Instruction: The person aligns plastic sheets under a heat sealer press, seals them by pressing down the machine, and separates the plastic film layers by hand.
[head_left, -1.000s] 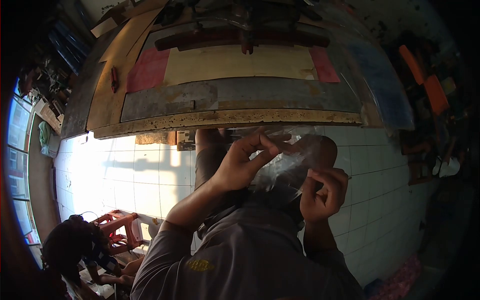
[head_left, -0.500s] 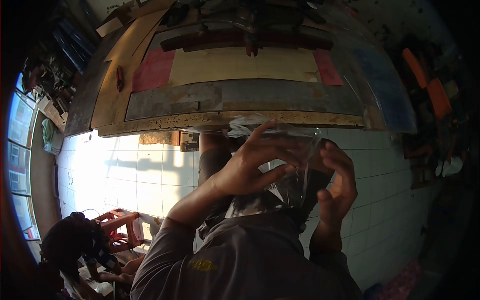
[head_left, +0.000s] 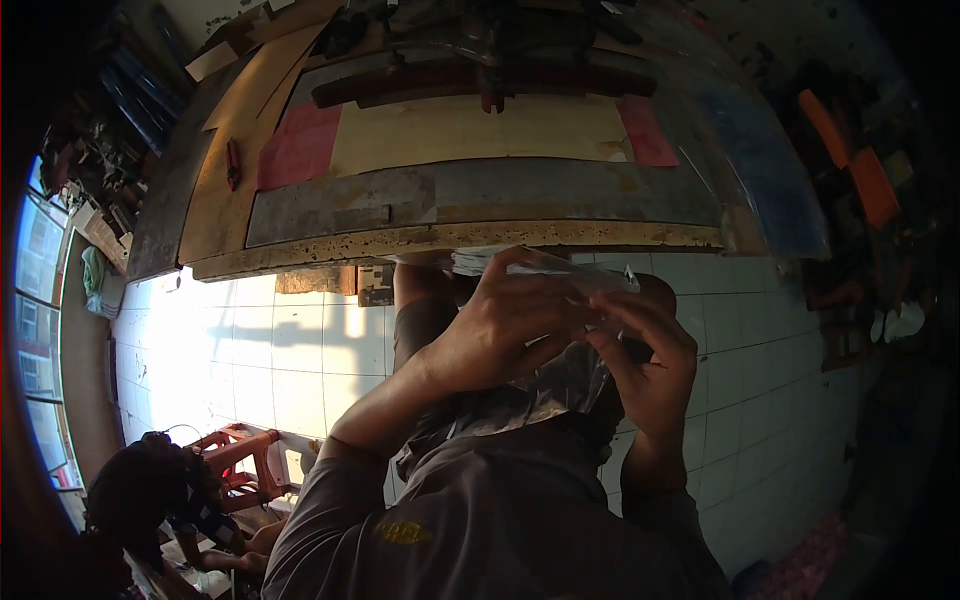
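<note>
Clear plastic film (head_left: 570,272) lies between my hands, over my lap and just in front of the bench edge. My left hand (head_left: 505,325) has its fingers bent round the film, thumb and fingertips pointing right. Close beside it, my right hand (head_left: 650,360) pinches the film's right part between thumb and fingers. The two sets of fingertips nearly meet. A lower part of the film (head_left: 540,400) hangs over my lap.
The worn workbench (head_left: 450,237) carries a pale sheet with pink ends (head_left: 300,145), a dark machine bar (head_left: 480,82) and a red cutter (head_left: 233,165). Another person (head_left: 140,495) is at the lower left, by a red stool (head_left: 245,465).
Half a second ago my right hand was spread apart from the film; it has moved left and closed on it. My left hand's fingers have bent further in, and the film is folded lower.
</note>
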